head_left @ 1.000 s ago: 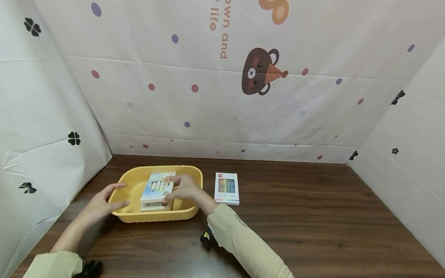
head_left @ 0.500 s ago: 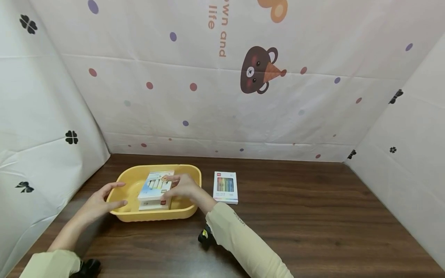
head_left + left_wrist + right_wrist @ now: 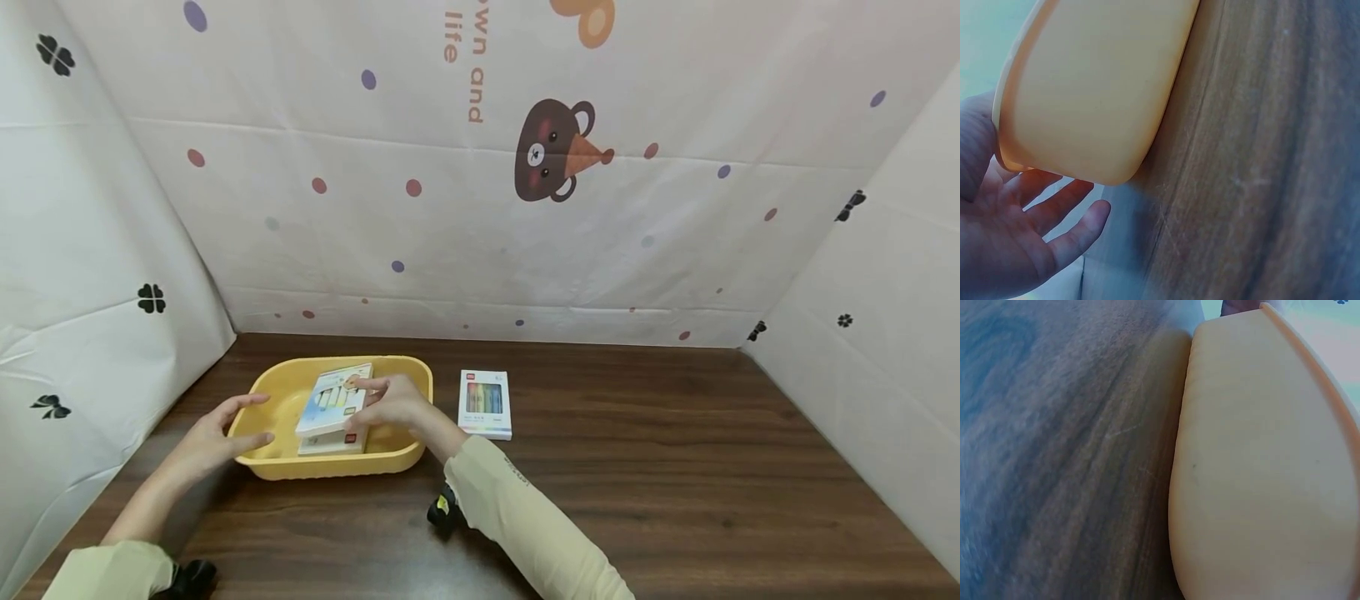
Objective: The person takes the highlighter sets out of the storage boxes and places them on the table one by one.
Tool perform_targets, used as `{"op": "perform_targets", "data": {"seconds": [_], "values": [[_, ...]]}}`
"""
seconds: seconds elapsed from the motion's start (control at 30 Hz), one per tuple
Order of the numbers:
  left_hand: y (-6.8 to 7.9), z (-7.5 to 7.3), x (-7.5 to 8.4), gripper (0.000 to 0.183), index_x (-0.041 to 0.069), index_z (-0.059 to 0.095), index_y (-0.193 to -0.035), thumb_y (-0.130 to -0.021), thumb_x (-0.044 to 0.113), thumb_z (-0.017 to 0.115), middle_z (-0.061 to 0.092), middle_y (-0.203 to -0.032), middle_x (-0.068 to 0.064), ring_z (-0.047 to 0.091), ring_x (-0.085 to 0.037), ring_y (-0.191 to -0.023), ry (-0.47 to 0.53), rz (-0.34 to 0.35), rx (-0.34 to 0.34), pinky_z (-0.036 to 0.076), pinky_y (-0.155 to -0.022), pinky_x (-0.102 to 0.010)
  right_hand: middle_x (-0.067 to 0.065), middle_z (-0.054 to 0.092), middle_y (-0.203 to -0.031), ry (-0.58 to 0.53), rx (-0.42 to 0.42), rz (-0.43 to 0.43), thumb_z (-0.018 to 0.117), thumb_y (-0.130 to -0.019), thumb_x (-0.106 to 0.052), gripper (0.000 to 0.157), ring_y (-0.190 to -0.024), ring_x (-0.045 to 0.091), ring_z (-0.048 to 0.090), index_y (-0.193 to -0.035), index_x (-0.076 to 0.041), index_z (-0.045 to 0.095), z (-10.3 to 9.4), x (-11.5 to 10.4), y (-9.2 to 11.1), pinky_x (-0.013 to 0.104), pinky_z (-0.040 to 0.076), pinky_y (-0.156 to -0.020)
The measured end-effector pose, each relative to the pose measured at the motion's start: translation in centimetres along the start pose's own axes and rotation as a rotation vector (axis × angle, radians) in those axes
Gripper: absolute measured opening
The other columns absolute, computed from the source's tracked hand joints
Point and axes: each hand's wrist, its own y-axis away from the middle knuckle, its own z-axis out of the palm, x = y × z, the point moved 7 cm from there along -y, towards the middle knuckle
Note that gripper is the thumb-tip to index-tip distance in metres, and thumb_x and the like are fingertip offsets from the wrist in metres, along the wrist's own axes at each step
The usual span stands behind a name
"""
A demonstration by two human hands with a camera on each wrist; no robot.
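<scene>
A yellow plastic basket sits on the table's left side. My left hand holds its left end by the rim; in the left wrist view, the fingers lie against the outside of the end wall. Inside the basket, my right hand grips the right edge of a flat white-and-blue box with pale sticks pictured or showing on its front. This box is tilted, its far end raised over a second white box lying beneath it. The right wrist view shows only the basket's outer wall, not the hand.
Right of the basket, a white box with a window of coloured sticks lies flat on the dark wooden table. Printed white cloth hangs behind the table and on both sides.
The upper box has tipped in my right hand, its far end rising off the lower box. My left hand keeps its place on the basket. The whole view has shifted slightly.
</scene>
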Motion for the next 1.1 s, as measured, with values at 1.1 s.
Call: {"op": "perform_targets", "data": {"seconds": [1.1], "values": [[0.0, 0.0, 0.0, 0.069, -0.001, 0.038, -0.132, -0.08, 0.033, 0.069, 0.037, -0.132, -0.03, 0.044, -0.034, -0.106, 0.01, 0.011, 0.014, 0.04, -0.07, -0.02, 0.002, 0.066, -0.082, -0.063, -0.027, -0.051, 0.085, -0.056, -0.003, 0.059, -0.074, 0.009, 0.057, -0.11, -0.021, 0.068, -3.4, -1.6, 3.2, 0.021, 0.043, -0.059]]}}
